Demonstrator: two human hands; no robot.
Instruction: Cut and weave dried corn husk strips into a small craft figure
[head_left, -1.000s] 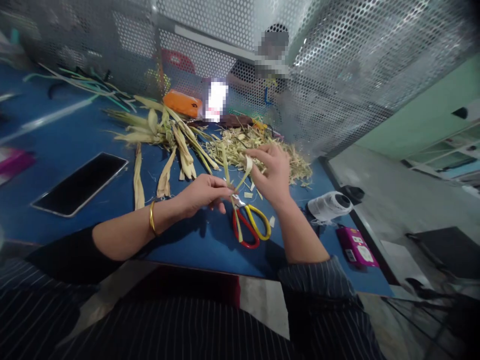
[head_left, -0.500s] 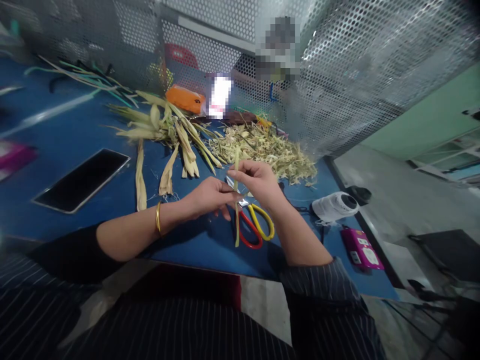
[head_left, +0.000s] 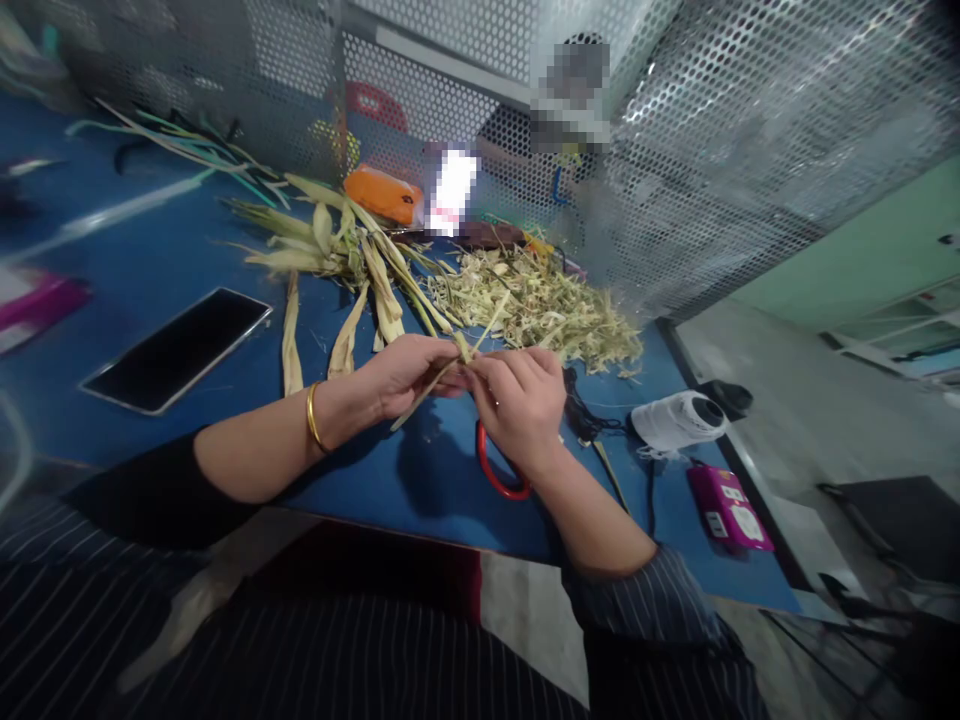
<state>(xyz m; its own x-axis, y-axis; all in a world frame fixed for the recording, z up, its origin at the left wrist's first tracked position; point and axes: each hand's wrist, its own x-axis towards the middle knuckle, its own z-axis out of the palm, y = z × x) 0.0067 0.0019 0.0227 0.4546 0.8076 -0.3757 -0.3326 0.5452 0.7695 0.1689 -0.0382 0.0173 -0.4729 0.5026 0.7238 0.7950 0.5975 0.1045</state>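
My left hand (head_left: 416,375) and my right hand (head_left: 523,395) meet over the blue table, both closed on a thin, pale green strip of dried husk (head_left: 491,328). One end of the strip points up and away between the hands; another narrow piece slants down in front of my left fingers. Beneath my right hand lie scissors (head_left: 504,485), of which only the red handle shows; the rest is hidden. Just beyond the hands spreads a heap of shredded husk pieces (head_left: 540,300). Longer dried husks (head_left: 322,240) lie in a bundle to the left of it.
A dark phone (head_left: 176,350) rests on the table at left. On the right are a white thread spool (head_left: 679,420) and a magenta packet (head_left: 729,508). An orange packet (head_left: 382,193) and a lit screen (head_left: 452,190) stand by the perforated metal panel (head_left: 450,75).
The strip was upright between my hands and now slants, with its pieces crossing. My right hand has turned and come down over the scissors, covering the yellow handle.
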